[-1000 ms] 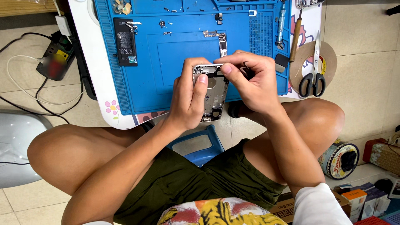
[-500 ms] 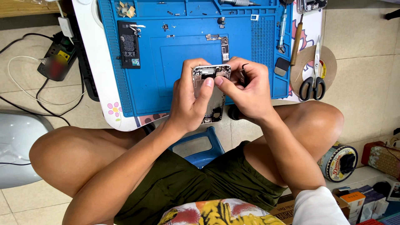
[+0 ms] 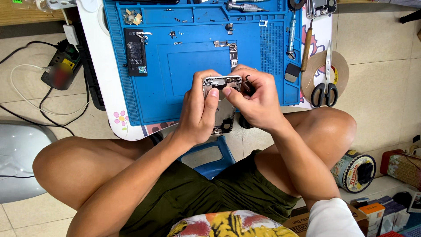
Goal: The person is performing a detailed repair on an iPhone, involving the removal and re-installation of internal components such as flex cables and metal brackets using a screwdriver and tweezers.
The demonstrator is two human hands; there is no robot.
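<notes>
1. Gripping a stripped silver phone housing (image 3: 221, 105), the left hand (image 3: 199, 112) is closed around its left edge, thumb pressed on its upper end.
2. The housing is held above the near edge of the blue repair mat (image 3: 193, 66), over the lap.
3. The right hand (image 3: 258, 98) is closed on the housing's top right corner, fingers curled.
4. A black phone battery (image 3: 135, 52) is laid on the mat's left part.
5. Scissors (image 3: 325, 85) are seen on a tape roll (image 3: 342, 66), right of the mat on the worktop (image 3: 98, 79).
</notes>
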